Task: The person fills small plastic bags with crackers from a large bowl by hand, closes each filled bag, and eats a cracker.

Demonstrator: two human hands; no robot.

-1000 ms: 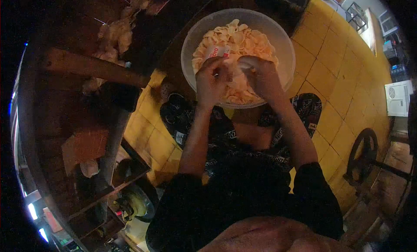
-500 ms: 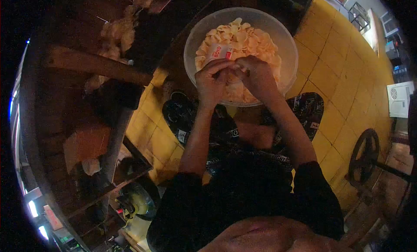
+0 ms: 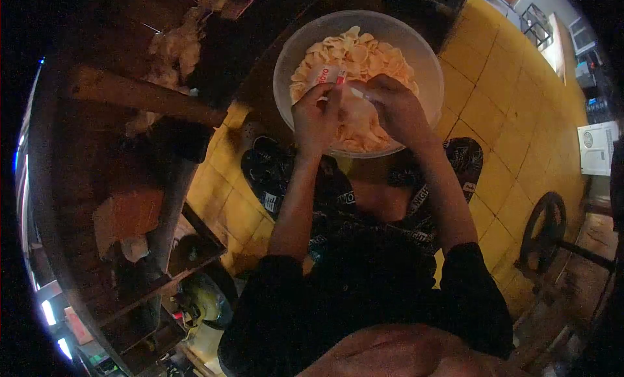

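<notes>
A large translucent tub (image 3: 426, 65) full of pale round chips (image 3: 364, 52) is between my knees. Above the chips, my left hand (image 3: 318, 120) is closed on a clear plastic bag (image 3: 325, 75) with red lettering. Close to its right, my right hand (image 3: 398, 110) pinches a whitish edge that looks like part of the same bag. The fingertips of both hands are a short gap apart. What the bag holds is hard to tell against the chips beneath it.
Dark wooden shelving (image 3: 149, 97) with a cardboard box (image 3: 133, 214) is at the left. Yellow floor tiles (image 3: 497, 110) surround the tub. A dark wheel (image 3: 545, 231) stands at the right, and a white appliance (image 3: 598, 147) lies beyond it.
My hands came together at the bag's edge half a second ago and have now parted slightly. My right hand has shifted a little to the right.
</notes>
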